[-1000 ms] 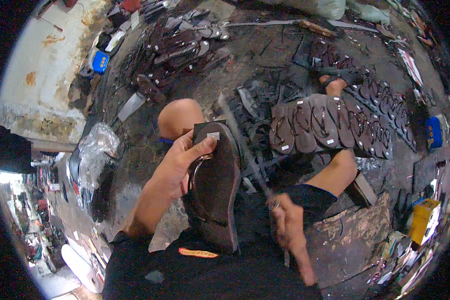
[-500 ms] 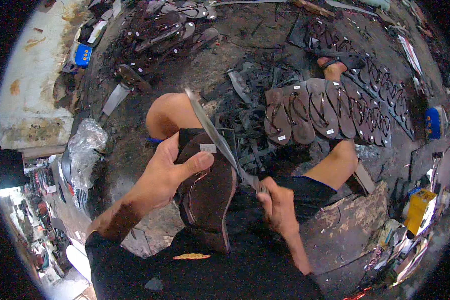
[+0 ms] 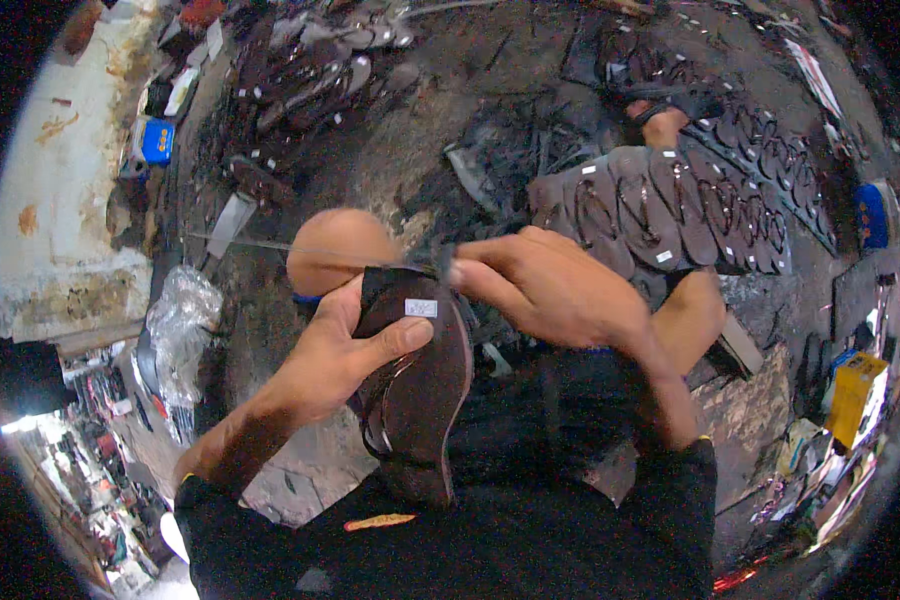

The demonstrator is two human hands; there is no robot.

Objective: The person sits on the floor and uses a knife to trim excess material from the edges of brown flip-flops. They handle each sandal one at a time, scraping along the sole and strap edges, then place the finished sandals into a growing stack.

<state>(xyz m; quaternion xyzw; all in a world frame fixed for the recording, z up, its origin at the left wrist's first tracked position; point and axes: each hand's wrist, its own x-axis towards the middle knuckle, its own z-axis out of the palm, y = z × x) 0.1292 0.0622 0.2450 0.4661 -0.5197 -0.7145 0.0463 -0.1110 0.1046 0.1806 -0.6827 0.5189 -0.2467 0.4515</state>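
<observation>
A brown flip-flop (image 3: 425,390) with a small white label lies lengthwise over my lap, gripped by my left hand (image 3: 335,350). That thumb presses on top beside the label, and the other fingers are hidden underneath. Black sole material sticks out past the sandal's rounded far end. My right hand (image 3: 560,295) is closed around a long-bladed knife (image 3: 270,244) at the far right of the sandal. The thin blade points left, beyond the sandal's far end and across my bare knee (image 3: 342,235); it is blurred by motion.
Finished-looking sandals (image 3: 660,205) stand in a row at the right. Dark rubber scraps (image 3: 510,150) lie ahead on the floor, with more sandals (image 3: 310,80) piled far left. Crumpled clear plastic (image 3: 185,310) is at the left, a yellow box (image 3: 858,400) at the right.
My right hand has moved away from me and up to the sandal's far end. The knife has swung from along the right edge to pointing left. My left hand keeps its hold.
</observation>
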